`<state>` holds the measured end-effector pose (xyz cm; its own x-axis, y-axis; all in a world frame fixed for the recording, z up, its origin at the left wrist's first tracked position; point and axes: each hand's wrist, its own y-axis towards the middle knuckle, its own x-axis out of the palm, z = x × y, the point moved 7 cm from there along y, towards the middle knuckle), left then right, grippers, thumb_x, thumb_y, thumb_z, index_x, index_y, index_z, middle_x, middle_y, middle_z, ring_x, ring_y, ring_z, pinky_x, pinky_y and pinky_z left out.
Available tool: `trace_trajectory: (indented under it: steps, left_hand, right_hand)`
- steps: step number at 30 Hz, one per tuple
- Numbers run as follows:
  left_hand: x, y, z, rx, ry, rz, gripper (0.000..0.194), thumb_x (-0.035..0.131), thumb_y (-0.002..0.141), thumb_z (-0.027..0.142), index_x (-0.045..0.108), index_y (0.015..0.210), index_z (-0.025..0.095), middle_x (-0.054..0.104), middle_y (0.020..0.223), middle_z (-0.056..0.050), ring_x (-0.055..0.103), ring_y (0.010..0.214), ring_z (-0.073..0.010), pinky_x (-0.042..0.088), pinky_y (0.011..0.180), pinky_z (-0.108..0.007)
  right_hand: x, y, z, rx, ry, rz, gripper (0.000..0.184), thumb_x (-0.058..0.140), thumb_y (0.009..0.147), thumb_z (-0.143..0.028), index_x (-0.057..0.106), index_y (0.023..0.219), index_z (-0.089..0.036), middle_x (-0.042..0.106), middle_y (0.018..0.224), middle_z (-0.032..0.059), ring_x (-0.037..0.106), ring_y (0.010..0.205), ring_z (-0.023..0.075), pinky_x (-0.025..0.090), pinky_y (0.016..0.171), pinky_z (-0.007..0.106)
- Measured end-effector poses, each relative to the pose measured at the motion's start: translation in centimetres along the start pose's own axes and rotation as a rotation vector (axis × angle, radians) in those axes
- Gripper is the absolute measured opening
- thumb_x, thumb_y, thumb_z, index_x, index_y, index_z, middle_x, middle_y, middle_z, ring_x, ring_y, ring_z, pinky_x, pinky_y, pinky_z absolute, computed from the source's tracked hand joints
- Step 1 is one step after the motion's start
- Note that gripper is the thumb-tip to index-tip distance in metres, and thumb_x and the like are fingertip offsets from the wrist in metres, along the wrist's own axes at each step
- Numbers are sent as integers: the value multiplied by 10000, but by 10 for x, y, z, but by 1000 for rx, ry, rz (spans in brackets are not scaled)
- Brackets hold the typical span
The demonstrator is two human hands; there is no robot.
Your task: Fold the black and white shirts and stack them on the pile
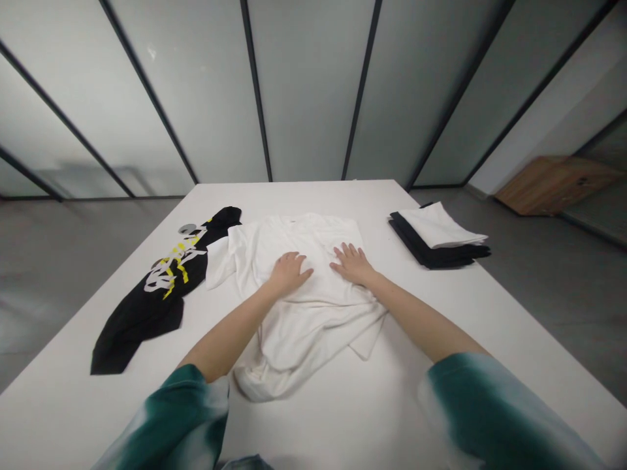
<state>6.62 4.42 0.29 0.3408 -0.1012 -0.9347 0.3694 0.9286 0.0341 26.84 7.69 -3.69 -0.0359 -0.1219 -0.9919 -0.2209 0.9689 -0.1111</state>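
Observation:
A white T-shirt (308, 333) lies spread on the table in front of me, its collar at the far side. Its lower part is rumpled into folds toward me, and one sleeve sticks out to the left. My left hand (290, 273) rests on the middle of the shirt with its fingers stretched forward. On the shirt's right half, my right hand (353, 264) lies flat, fingers spread. Both palms press on the cloth, and neither hand grasps it.
Left of the shirt lies a black garment (142, 313) with white and yellow print. A stack of folded black clothes (431, 256) with a folded white cloth (443, 225) on top sits at the right. The white table (313, 431) faces frosted glass panels; a wooden cabinet (553, 186) stands beyond.

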Motion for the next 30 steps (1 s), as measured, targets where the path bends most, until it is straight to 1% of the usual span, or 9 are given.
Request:
trace_trajectory:
  steps: [2, 5, 10, 14, 19, 22, 24, 27, 30]
  left_hand:
    - [4, 4, -21, -141, 156, 2, 748, 459, 903, 632, 455, 1478, 154, 340, 1589, -205, 242, 1484, -418, 221, 1168, -619]
    - [19, 8, -37, -188, 222, -35, 851, 363, 886, 730, 351, 1543, 190, 225, 1635, -200, 152, 1502, -445, 147, 1146, -697]
    - [26, 17, -43, -157, 236, -39, 900, 296, 864, 783, 306, 1566, 221, 192, 1648, -177, 138, 1510, -429, 122, 1158, -679]
    - [21, 30, -40, -148, 264, -84, 911, 262, 871, 787, 268, 1581, 215, 166, 1655, -167, 140, 1513, -412, 128, 1169, -654]
    - [19, 36, -37, -160, 318, -105, 896, 203, 894, 772, 222, 1593, 212, 138, 1662, -153, 142, 1519, -386, 134, 1180, -625]
    - [21, 32, -38, -152, 320, -97, 883, 204, 901, 763, 218, 1594, 216, 143, 1661, -150, 141, 1521, -381, 132, 1187, -613]
    - [23, 28, -39, -143, 314, -90, 875, 213, 906, 754, 224, 1593, 213, 148, 1660, -153, 137, 1521, -382, 129, 1189, -613]
    - [26, 20, -37, -138, 308, -84, 852, 234, 921, 729, 238, 1590, 201, 156, 1657, -161, 133, 1521, -384, 128, 1188, -617]
    - [27, 13, -33, -132, 290, -69, 824, 284, 934, 694, 274, 1577, 178, 176, 1649, -177, 146, 1517, -392, 133, 1181, -635]
  right_hand:
    - [0, -9, -4, 2, -13, 51, 751, 318, 967, -622, 291, 1576, -183, 194, 1652, 155, 170, 1517, 344, 158, 1208, 530]
    - [-3, -12, -8, -15, -18, 92, 750, 320, 961, -631, 314, 1569, -191, 211, 1649, 145, 172, 1518, 337, 157, 1212, 522]
    - [-1, -2, -4, -53, -8, 18, 760, 327, 946, -673, 305, 1575, -247, 217, 1652, 117, 189, 1514, 336, 191, 1199, 528]
    - [-2, 7, 1, -63, 2, 45, 777, 372, 950, -637, 277, 1583, -195, 227, 1645, 142, 203, 1511, 333, 214, 1194, 521]
    - [-9, -2, -4, -163, -20, 217, 557, 437, 975, -469, 524, 1432, -162, 369, 1585, 156, 351, 1452, 298, 276, 1173, 480]
    - [-8, -10, -8, -244, -9, 243, 445, 436, 982, -373, 621, 1327, -162, 523, 1478, 143, 470, 1365, 258, 354, 1129, 420]
    - [-9, -14, -7, -259, 4, 259, 428, 430, 987, -366, 642, 1302, -169, 557, 1449, 126, 488, 1347, 245, 361, 1125, 397]
    - [-10, -13, 0, -171, 3, 280, 486, 411, 997, -412, 592, 1370, -158, 517, 1488, 122, 450, 1381, 250, 320, 1156, 389]
    - [-6, -9, 9, -29, -20, 214, 604, 378, 1001, -484, 451, 1494, -143, 399, 1571, 142, 364, 1446, 282, 297, 1169, 410]
